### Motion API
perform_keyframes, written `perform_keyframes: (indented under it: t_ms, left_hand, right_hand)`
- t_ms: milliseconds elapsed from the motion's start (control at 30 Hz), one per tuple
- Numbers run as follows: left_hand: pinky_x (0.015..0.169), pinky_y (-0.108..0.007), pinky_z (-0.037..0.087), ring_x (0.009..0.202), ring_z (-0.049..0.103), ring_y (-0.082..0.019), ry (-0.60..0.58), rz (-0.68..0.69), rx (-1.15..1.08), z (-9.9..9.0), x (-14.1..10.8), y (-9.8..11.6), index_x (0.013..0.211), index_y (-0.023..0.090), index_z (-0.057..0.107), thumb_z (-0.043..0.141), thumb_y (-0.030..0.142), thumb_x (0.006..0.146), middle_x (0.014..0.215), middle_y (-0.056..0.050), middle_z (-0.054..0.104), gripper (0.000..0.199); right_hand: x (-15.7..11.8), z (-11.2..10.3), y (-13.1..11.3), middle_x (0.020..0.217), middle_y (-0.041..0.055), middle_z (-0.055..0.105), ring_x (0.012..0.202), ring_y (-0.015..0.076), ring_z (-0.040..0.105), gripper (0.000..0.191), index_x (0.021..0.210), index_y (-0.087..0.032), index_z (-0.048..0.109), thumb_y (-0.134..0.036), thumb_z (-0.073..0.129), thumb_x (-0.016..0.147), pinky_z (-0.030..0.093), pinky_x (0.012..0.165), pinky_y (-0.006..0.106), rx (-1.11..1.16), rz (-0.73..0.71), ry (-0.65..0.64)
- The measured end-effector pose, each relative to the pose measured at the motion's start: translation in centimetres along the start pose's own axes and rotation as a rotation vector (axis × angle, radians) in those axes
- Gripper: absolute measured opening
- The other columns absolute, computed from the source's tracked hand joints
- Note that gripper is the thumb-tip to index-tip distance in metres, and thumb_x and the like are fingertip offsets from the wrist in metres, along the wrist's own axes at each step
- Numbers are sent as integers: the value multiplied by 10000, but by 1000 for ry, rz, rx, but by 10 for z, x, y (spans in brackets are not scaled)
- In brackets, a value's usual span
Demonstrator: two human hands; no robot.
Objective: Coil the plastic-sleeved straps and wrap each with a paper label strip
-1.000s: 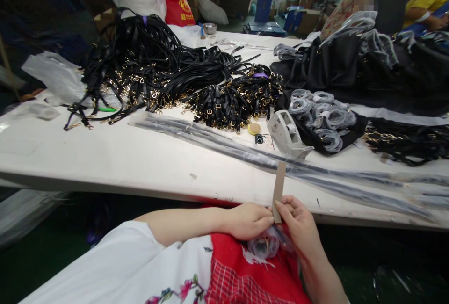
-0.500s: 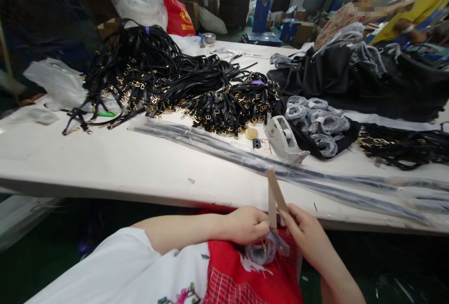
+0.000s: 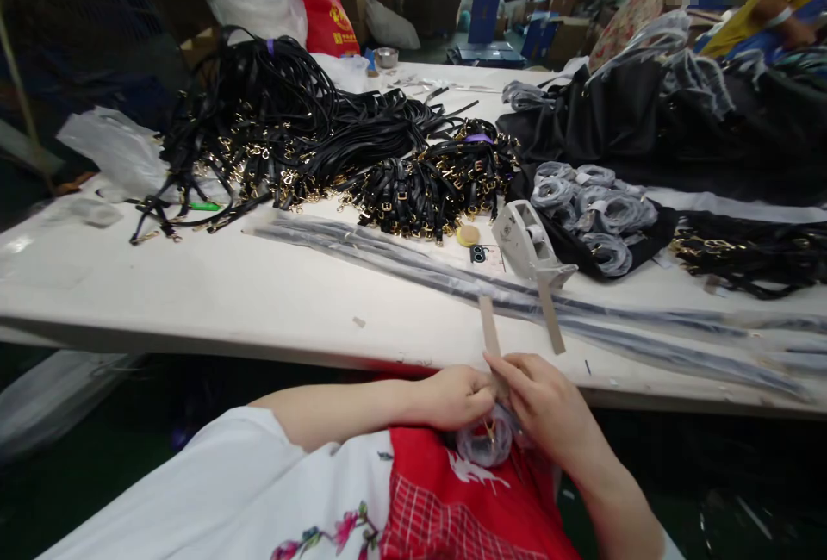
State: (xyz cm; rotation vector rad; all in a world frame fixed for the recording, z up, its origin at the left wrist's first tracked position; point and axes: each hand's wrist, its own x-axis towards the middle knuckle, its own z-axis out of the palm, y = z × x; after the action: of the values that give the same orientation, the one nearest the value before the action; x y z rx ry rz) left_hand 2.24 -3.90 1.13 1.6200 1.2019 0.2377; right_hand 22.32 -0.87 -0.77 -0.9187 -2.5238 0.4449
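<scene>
A coiled strap in clear plastic wrap (image 3: 483, 442), with a bit of gold metal showing, is over my lap at the table's front edge. My left hand (image 3: 456, 396) is closed at its top, gripping the wrapped coil. My right hand (image 3: 546, 401) is closed beside it, fingertips on a beige paper-like strip (image 3: 489, 323) that sticks up between both hands. Its lower end is hidden by the fingers. Another beige strip (image 3: 551, 320) lies on the table by the white tape dispenser (image 3: 530, 241), apart from my hands.
Long plastic-wrapped dark lengths (image 3: 413, 271) cross the white table (image 3: 194, 297). Beyond are black straps with gold buckles (image 3: 401, 198), wrapped coils (image 3: 604, 207), a phone (image 3: 486, 257) and black bags (image 3: 620, 125). Another person's arm (image 3: 775, 17) shows at the far right.
The two strips were together above my right hand; now one lies on the table by the dispenser. My right hand has moved left, against my left hand. The view has shifted slightly.
</scene>
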Motion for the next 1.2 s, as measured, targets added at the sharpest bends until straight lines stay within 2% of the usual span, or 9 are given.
perform_keyframes:
  t_ms: [67, 133, 200, 267, 367, 467, 667, 933, 1200]
  left_hand:
    - [648, -206, 426, 639, 509, -117, -22, 9, -16, -1, -2, 1, 816, 119, 692, 400, 226, 902, 710, -2, 640, 322]
    - [733, -208, 453, 749, 578, -133, -71, 54, -79, -3, -4, 1, 968, 125, 711, 420, 310, 935, 851, -23, 699, 347]
    - [800, -218, 467, 857, 619, -156, -86, 76, -158, -4, -6, -1, 1089, 124, 699, 451, 376, 938, 978, -51, 721, 384]
    - [835, -237, 474, 914, 632, -176, -50, 37, -215, -5, -6, -5, 1118, 110, 694, 447, 393, 943, 1033, -75, 722, 414]
    - [865, -269, 477, 931, 633, -187, -16, -22, -251, -6, -4, -12, 1125, 105, 694, 400, 395, 962, 1041, -85, 723, 445]
    - [904, -279, 465, 931, 630, -179, -21, -20, -281, -7, -1, -16, 1123, 108, 696, 392, 398, 963, 1050, -81, 720, 450]
    - [892, -284, 472, 913, 630, -174, 6, -65, -366, -4, 2, -23, 1080, 113, 700, 404, 434, 950, 1023, -70, 721, 455]
    - [877, -279, 465, 915, 624, -170, 37, -66, -316, -1, 6, -25, 1071, 120, 704, 407, 415, 943, 1018, -61, 722, 438]
    - [822, -261, 476, 828, 615, -152, 32, -89, -326, -4, 4, -21, 1058, 120, 712, 411, 430, 941, 919, -52, 723, 448]
  right_hand:
    - [-2, 2, -8, 948, 84, 702, 848, 237, 639, 366, 1191, -223, 664, -118, 482, 892, 520, 753, 356, -87, -6, 105]
    - [-9, -2, -11, 901, 82, 713, 805, 235, 641, 287, 1117, -208, 695, -144, 537, 886, 512, 753, 364, -81, 64, 298]
    - [-21, -10, -16, 875, 72, 718, 767, 225, 646, 218, 1059, -211, 700, -173, 589, 875, 520, 741, 356, 79, 209, 497]
    - [-33, -19, -23, 793, 57, 706, 689, 213, 641, 119, 960, -209, 698, -222, 617, 873, 530, 666, 333, 326, 360, 598]
    - [-44, -29, -35, 672, 41, 671, 583, 197, 613, 104, 810, -202, 683, -273, 630, 865, 508, 554, 304, 530, 409, 495]
    - [-44, -33, -40, 630, 34, 658, 539, 179, 589, 116, 722, -208, 673, -275, 674, 817, 474, 518, 284, 428, 314, 368]
    - [-45, -32, -33, 641, 27, 652, 560, 174, 591, 70, 759, -210, 659, -234, 642, 823, 468, 554, 278, 286, 277, 441]
    - [-38, -35, -28, 673, 36, 659, 551, 166, 594, 82, 800, -207, 620, -243, 591, 869, 392, 494, 277, 100, 158, 345]
    - [-43, -38, -21, 668, 16, 663, 579, 166, 612, 83, 827, -215, 638, -267, 596, 876, 454, 563, 267, 159, 234, 334]
